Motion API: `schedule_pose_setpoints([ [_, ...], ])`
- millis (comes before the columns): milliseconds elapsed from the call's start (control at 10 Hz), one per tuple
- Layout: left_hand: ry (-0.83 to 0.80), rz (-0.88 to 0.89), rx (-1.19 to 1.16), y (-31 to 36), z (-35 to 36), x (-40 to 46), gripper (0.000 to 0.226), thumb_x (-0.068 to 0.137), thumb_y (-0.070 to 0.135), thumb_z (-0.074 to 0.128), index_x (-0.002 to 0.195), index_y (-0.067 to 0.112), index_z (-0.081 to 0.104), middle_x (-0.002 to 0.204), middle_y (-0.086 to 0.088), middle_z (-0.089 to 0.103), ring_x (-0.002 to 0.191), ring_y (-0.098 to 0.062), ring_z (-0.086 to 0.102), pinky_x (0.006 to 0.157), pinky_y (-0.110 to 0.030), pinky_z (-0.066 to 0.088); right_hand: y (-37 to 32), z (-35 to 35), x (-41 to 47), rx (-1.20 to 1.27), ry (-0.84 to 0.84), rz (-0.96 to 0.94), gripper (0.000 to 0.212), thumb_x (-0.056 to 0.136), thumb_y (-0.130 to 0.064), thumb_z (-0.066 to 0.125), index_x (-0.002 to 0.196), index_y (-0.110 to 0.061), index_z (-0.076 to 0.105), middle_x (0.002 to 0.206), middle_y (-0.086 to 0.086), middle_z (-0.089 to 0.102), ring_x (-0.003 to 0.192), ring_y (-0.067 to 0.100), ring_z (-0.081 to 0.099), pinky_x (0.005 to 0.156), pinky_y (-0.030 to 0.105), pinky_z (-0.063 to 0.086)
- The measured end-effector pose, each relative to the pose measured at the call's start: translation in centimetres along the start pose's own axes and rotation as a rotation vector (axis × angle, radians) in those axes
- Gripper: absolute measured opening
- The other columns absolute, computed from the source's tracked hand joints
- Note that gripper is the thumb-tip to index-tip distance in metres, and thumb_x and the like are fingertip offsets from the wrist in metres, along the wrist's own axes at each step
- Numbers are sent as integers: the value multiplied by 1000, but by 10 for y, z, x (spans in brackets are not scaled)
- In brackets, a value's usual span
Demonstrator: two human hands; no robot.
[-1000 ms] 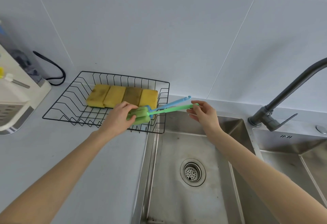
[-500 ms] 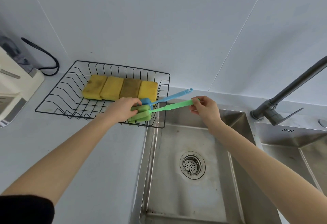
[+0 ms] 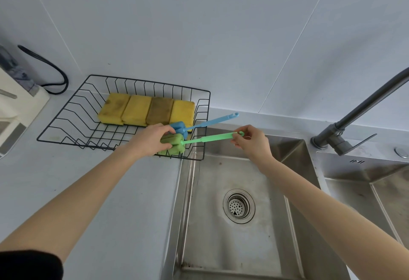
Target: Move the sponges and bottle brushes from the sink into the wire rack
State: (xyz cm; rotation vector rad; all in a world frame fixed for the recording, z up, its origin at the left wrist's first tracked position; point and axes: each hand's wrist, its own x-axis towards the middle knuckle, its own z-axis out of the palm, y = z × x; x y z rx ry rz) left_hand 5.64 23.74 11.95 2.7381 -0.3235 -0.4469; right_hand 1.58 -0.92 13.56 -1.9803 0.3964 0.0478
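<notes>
Together, both hands' grip closes on one green brush; four sponges, one blue brush.

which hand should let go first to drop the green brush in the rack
Right hand: it only pinches the green plastic bottle brush handle tip over the sink, while the left hand steadies the foam head inside the black wire rack.

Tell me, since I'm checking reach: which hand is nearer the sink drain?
Right. The right hand pinches the green brush handle end above the sink's back edge, straight behind the drain. The left hand is over the wire rack, farther left.
</notes>
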Motion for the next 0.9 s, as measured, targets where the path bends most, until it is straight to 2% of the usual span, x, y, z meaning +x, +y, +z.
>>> schedule_pose_setpoints([
  [200,6,-14,63,1,9,5,41,83,20,62,122,16,50,125,-9,55,114,-26,52,92,-40,45,-2,4,3,-92,-10,-38,10,88,-14,59,97,-10,60,89,7,64,77,17,61,64,16,48],
  [400,1,-43,116,6,11,7,41,84,20,61,123,15,49,126,-8,54,114,-27,52,88,-40,45,-3,5,5,-174,-9,-76,18,88,-16,58,102,-5,62,84,3,60,73,14,54,58,13,41],
  [500,-47,-49,73,3,7,10,46,83,21,62,127,17,48,132,-8,52,118,-26,50,94,-38,43,-5,4,3,-262,-61,-98,23,90,-21,55,107,-7,61,78,-2,53,61,6,45,52,12,34],
  [600,-104,-54,20,0,0,10,52,82,24,64,130,18,46,136,-8,51,123,-26,48,100,-37,41,-7,2,1,-302,-94,-108,27,91,-23,54,113,-9,59,94,5,59,67,10,48,55,14,35],
  [700,-163,-38,-16,4,-9,6,55,84,28,62,134,17,43,140,-7,48,127,-24,46,105,-35,37,-13,-3,-1,-359,-166,-102,36,91,-22,54,125,-9,53,124,7,61,105,20,55,81,18,39],
  [800,-150,-19,-33,12,-12,2,53,87,29,57,135,15,41,139,-8,49,127,-23,46,105,-34,37,-18,-6,-3,-461,-230,-107,43,91,-23,53,132,-9,46,132,8,56,119,23,51,94,25,40],
  [900,-118,5,-31,26,-18,0,49,90,31,52,134,13,43,121,-8,56,113,-22,52,94,-33,41,-25,-14,-6,-640,-280,-126,51,92,-27,51,139,-11,37,141,10,48,126,27,46,105,37,38],
])
